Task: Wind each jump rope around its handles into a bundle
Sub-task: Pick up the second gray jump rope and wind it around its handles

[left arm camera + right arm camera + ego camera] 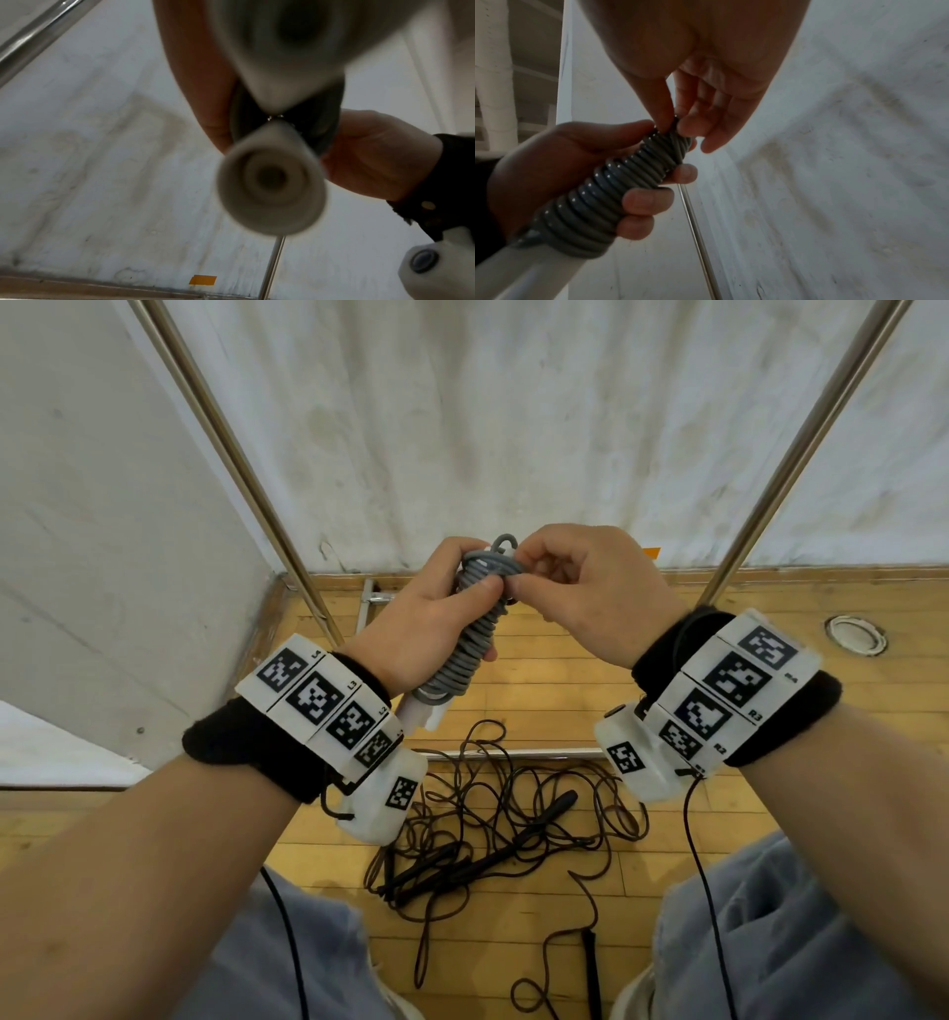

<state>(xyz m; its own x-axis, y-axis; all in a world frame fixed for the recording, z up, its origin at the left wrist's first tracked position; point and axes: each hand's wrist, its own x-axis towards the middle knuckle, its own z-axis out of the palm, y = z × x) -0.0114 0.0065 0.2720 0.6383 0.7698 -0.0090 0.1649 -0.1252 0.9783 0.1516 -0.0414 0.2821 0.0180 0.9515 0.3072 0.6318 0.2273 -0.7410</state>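
Note:
A grey jump rope (475, 629) is coiled tightly round its two white handles (423, 711) into a bundle. My left hand (436, 618) grips the bundle round its middle, fingers curled over the coils (590, 203). My right hand (575, 588) pinches the rope's end at the top of the bundle (677, 130), where a small loop (506, 544) sticks up. In the left wrist view the blurred butt ends of the white handles (272, 182) fill the middle. A black jump rope (513, 819) lies loose and tangled on the floor below my hands, its black handles (462, 860) among the cord.
Two slanted metal poles (246, 474) (801, 449) frame a white sheet backdrop (513, 428). The wooden floor (565, 670) holds a round floor fitting (855, 634) at right. My knees in grey trousers (770, 942) are at the bottom. Another black handle (590, 968) lies near my right knee.

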